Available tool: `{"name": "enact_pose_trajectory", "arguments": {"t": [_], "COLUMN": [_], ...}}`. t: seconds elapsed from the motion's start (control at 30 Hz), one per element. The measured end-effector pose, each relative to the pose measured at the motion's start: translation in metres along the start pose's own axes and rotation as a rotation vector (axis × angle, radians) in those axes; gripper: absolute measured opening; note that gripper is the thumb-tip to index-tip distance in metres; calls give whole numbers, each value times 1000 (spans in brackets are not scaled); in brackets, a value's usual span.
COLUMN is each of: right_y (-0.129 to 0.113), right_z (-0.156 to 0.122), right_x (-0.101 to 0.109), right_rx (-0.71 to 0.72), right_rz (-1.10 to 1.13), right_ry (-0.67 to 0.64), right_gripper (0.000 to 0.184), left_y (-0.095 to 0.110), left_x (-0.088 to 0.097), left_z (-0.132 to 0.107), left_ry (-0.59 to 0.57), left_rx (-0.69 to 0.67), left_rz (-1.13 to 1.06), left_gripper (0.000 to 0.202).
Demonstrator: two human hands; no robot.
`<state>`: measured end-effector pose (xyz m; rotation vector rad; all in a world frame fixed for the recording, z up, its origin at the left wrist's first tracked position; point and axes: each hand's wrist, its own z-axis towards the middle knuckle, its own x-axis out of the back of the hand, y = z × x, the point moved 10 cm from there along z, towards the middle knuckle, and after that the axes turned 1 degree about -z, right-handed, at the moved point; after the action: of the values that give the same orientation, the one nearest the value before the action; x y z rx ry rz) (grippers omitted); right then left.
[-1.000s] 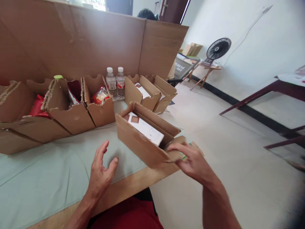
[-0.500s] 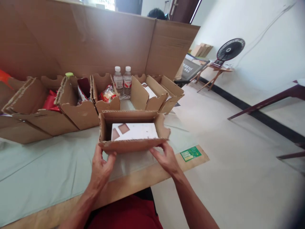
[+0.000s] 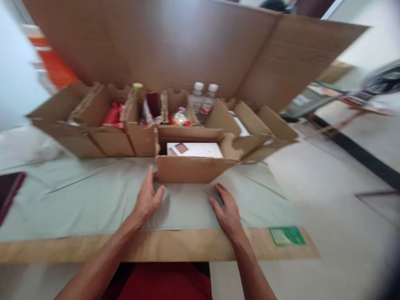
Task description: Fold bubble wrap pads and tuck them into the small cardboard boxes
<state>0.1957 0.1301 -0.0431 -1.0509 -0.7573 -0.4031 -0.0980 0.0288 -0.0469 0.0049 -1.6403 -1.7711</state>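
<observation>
A cardboard bin stands on the cloth in front of me, its long side facing me. Inside it lies a white box with brown squares printed on one end. My left hand is at the bin's lower left corner, thumb apart from the fingers, holding nothing; whether its fingertips touch the cardboard I cannot tell. On the other side, my right hand is just below the bin's right end, fingers apart and with nothing in it.
Behind stand several cardboard bins with packaged goods, and two water bottles. A tall cardboard panel backs them. A dark red-edged object lies at far left. The table's wooden front edge carries a green label.
Both hands have let go of the bin, which now stands farther back, near the row. My view has swung left, bringing in the orange item and the dark object.
</observation>
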Motion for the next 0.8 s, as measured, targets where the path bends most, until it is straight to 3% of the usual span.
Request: {"name": "enact_pose_trajectory", "arguments": {"t": [0.13, 0.27, 0.33, 0.43, 0.53, 0.67, 0.73, 0.8], "right_y": [-16, -45, -78, -156, -261, -402, -456, -496], "right_z": [-45, -67, -65, -42, -13, 14, 28, 47], "right_x": [-10, -12, -12, -28, -76, -174, -226, -274], "right_rx": [278, 473, 582, 722, 869, 1107, 1201, 1235], "right_rz": [-299, -415, -392, -297, -241, -312, -392, -506], "right_ry": [32, 22, 3, -62, -202, -398, -465, -488], "right_gripper": [39, 38, 33, 25, 25, 21, 24, 31], "left_y": [-5, 4, 9, 14, 18, 15, 13, 10], "left_x": [10, 15, 17, 26, 34, 41, 43, 44], "left_z": [-35, -79, -100, -119, -124, -121, -121, -121], "left_ry": [-104, -233, -294, -317, -296, -205, -159, -120], "left_rx": [-74, -160, -203, -251, -292, -331, -359, -376], "left_rz": [257, 451, 528, 496, 374, 214, 162, 103], "left_gripper": [64, 56, 58, 56, 44, 16, 15, 16]}}
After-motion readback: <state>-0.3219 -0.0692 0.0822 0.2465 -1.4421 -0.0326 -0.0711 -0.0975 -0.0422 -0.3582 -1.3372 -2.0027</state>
